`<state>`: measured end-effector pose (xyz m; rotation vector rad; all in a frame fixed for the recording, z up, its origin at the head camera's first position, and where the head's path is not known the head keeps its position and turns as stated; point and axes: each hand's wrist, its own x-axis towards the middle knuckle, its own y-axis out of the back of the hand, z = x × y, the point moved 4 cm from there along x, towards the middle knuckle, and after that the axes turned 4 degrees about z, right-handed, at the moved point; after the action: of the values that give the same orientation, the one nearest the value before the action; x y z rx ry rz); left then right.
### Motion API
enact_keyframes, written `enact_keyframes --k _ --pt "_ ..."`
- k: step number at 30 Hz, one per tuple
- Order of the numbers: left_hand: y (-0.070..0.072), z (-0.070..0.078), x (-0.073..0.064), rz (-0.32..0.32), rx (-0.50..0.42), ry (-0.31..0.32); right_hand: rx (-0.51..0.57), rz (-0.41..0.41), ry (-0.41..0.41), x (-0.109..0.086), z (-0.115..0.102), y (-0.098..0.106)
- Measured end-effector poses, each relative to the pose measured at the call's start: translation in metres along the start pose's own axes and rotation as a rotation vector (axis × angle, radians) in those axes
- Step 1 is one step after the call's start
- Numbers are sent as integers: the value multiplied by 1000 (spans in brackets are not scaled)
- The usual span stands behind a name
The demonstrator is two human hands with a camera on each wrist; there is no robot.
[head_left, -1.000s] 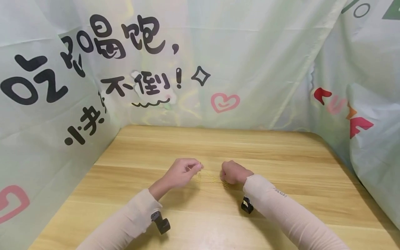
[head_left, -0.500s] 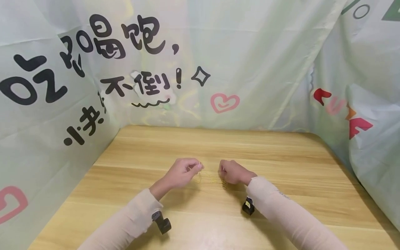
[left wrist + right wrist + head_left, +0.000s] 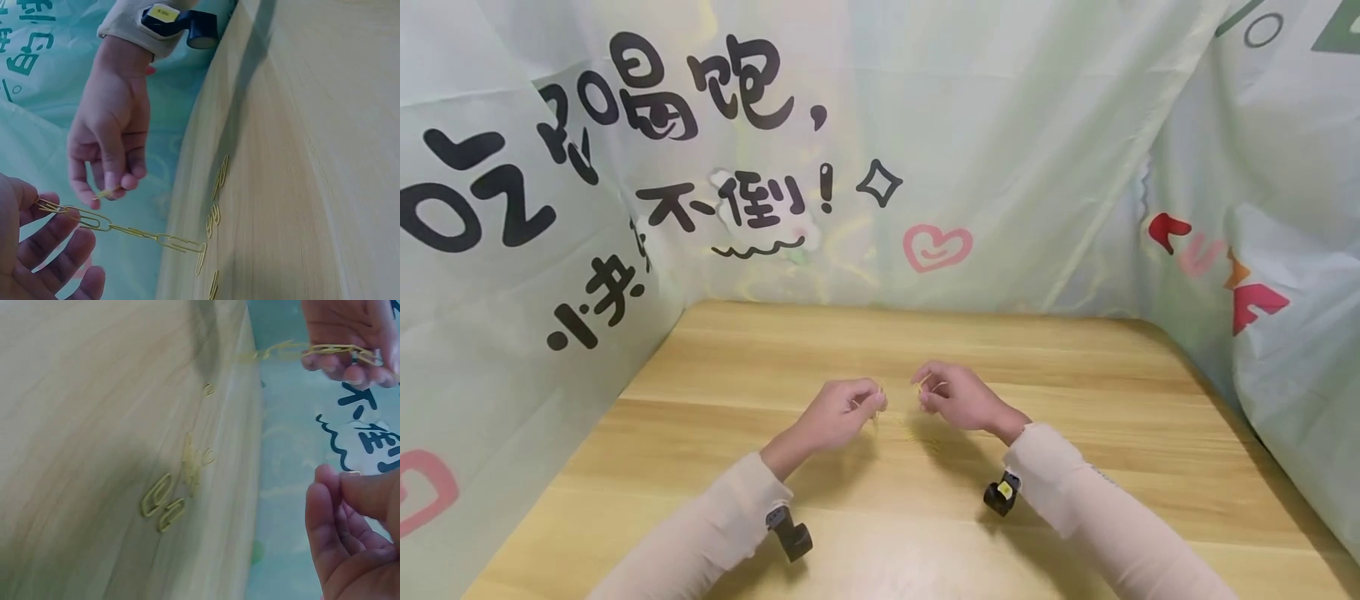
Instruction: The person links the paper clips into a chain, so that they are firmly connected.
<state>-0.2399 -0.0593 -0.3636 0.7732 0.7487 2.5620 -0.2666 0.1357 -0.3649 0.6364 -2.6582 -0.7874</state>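
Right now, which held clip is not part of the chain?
The single clip pinched in the right hand: it is separate, whereas the left hand holds the linked chain and other clips lie on the table.

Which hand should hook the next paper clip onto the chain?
Probably the right hand: it pinches what looks like a loose clip, while the left hand holds the chain near one end.

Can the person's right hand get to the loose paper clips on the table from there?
Probably yes: the loose paper clips lie on the table near the right hand, and nothing visible blocks the way. It pinches a clip, though, which may hamper it.
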Motion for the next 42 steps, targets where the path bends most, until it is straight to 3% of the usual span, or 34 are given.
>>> enact_keyframes --k 11,19,26,35,42 --pt "-2 2 4 -21 -1 -15 115 95 -15 0 -7 8" --pt "-2 5 4 -29 11 4 143 118 -6 1 -16 10" --pt "-4 5 6 -41 5 8 239 120 -71 2 -18 9" --pt "-7 6 5 -50 12 6 186 137 -58 2 -19 9" --pt "-10 7 4 -51 4 -12 281 143 -89 0 -24 4"
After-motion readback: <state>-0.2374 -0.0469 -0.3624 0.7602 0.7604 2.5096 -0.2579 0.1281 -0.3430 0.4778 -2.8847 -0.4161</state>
